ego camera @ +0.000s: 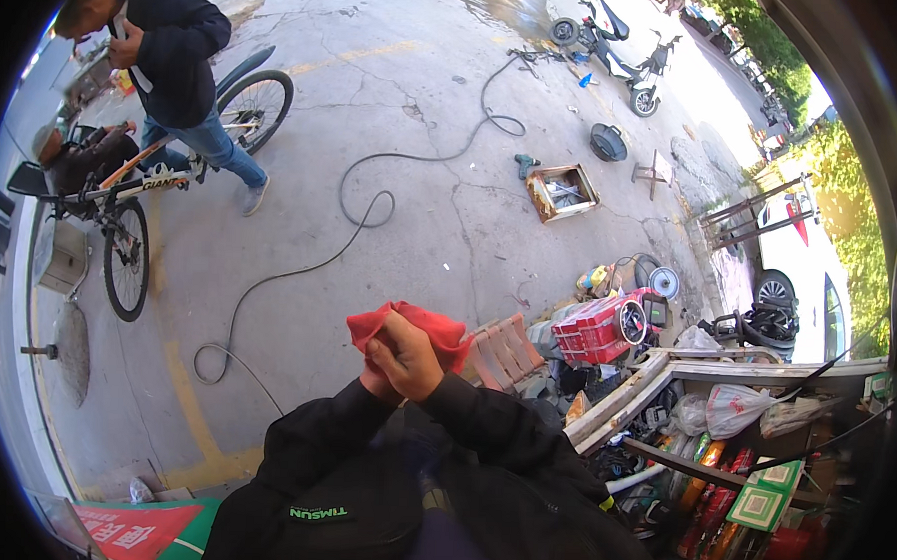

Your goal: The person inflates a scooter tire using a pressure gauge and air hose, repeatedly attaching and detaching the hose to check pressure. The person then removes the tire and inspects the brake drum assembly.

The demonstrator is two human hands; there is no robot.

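Note:
A red cloth is bunched around my two hands in front of my chest. My right hand grips it from above, thumb bent over the folds. Pressed against it from the lower left is my left hand, mostly covered by the right hand and the cloth; its fingers are hidden. Just right of the cloth stands a pinkish slatted folding stool. Below the hands are the dark sleeves and front of my jacket.
A person stands by a bicycle, with another person low behind it. A hose winds over the concrete. A metal box, drill, black basin and red carton lie to the right.

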